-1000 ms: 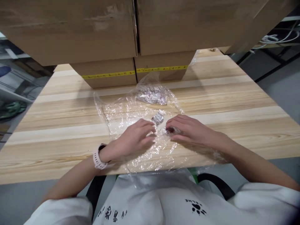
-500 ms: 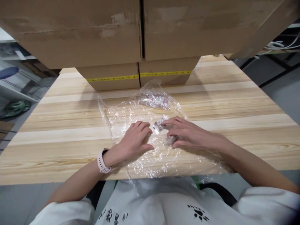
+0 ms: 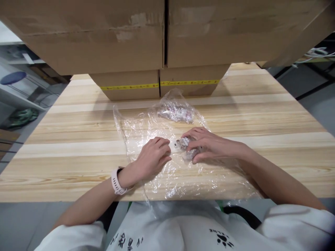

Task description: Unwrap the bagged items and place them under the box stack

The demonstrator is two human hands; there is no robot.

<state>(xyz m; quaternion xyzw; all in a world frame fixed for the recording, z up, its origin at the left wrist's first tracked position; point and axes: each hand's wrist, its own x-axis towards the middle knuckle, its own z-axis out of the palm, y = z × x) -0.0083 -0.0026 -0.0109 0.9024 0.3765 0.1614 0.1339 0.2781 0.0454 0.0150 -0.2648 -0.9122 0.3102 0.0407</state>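
Under my right hand point(image 3: 210, 144) are two small clear packets with speckled contents. Its fingers curl around the nearer packet point(image 3: 193, 153) and press against the farther packet point(image 3: 183, 142). My left hand point(image 3: 155, 155) is just left of them over a sheet-like clear plastic bag point(image 3: 167, 177). Its fingers are curled with the thumb close to them, and what lies between them, if anything, is hidden. The crinkled bag spreads across the wooden table. At its far end sits a bunched clear bag point(image 3: 176, 112) with dark reddish and white contents.
Stacked cardboard boxes point(image 3: 110, 48) rise at the back of the wooden table point(image 3: 65, 150); the lower ones point(image 3: 131, 90) carry yellow tape. A blue stool point(image 3: 13, 78) stands off to the left. White cables point(image 3: 318, 52) lie on a surface at the far right.
My right fingers have drawn the two packets closer together. My left thumb has moved in toward its fingers. The view has shifted slightly.
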